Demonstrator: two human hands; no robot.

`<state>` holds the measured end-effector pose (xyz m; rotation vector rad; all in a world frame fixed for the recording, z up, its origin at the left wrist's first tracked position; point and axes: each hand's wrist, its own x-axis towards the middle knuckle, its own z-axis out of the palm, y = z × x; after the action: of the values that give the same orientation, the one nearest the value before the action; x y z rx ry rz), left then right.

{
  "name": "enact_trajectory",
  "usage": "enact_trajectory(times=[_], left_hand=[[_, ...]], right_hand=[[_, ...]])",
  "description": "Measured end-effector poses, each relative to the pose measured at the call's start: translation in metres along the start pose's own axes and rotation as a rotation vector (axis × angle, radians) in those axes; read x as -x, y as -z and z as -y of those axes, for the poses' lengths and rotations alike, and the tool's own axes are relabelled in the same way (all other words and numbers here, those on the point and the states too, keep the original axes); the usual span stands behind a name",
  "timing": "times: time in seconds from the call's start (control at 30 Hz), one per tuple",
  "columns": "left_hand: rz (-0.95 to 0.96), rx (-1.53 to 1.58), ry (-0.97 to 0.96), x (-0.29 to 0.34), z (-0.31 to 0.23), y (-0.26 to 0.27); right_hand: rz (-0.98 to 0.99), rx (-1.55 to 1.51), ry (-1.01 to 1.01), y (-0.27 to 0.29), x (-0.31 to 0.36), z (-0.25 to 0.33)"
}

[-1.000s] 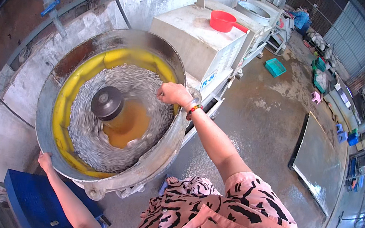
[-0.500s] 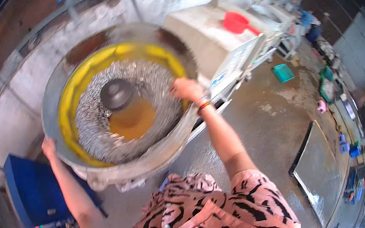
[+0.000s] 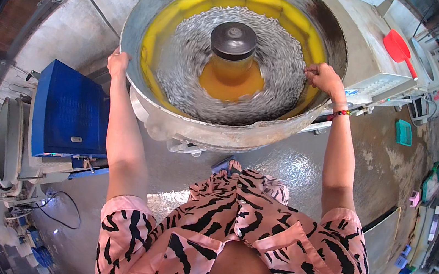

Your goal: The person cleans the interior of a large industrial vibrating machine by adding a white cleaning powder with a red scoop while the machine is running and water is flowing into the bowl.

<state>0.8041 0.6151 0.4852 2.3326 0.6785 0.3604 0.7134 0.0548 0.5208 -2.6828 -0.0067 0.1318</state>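
A large round vibrating tub (image 3: 220, 130) stands before me, its inner wall lined in yellow (image 3: 151, 75). Small silvery metal pieces (image 3: 182, 85) fill its ring-shaped trough and look streaked, as if moving. In the middle rises an amber-coloured post (image 3: 232, 72) topped by a dark round cap (image 3: 233, 40). My left hand (image 3: 118, 61) is closed on the tub's outer rim at the left. Over the right side of the trough, just above the pieces, my right hand (image 3: 322, 78) has its fingers pinched together; whatever they hold is too small to make out.
To the left stands a blue cabinet (image 3: 70, 112) beside a grey machine with a black cable (image 3: 76, 212). A red dipper (image 3: 397, 47) rests on a pale bench (image 3: 355, 30) at the far right. On the wet floor lies a green basket (image 3: 403, 132).
The view has swung round, so the tub now sits higher and further right in the picture. My left hand stays at the rim and my right hand stays over the trough's right side.
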Motion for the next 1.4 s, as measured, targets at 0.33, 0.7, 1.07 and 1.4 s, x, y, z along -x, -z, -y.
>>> enact_trajectory(times=[0.33,0.7,1.07,1.4], left_hand=[[-0.025,-0.065,0.011,-0.013,0.010,-0.012],[0.060,0.157,0.032,-0.022,0.039,-0.018],[0.047,-0.186,0.073,0.035,-0.045,0.019],[-0.009,-0.188,0.079,0.037,-0.035,0.025]], right_hand=[[-0.074,0.029,-0.001,0.003,0.010,0.004],[-0.026,-0.066,0.052,-0.002,0.007,0.005],[-0.339,-0.308,0.514,0.111,-0.130,0.142],[-0.252,-1.410,0.425,0.148,-0.338,0.328]])
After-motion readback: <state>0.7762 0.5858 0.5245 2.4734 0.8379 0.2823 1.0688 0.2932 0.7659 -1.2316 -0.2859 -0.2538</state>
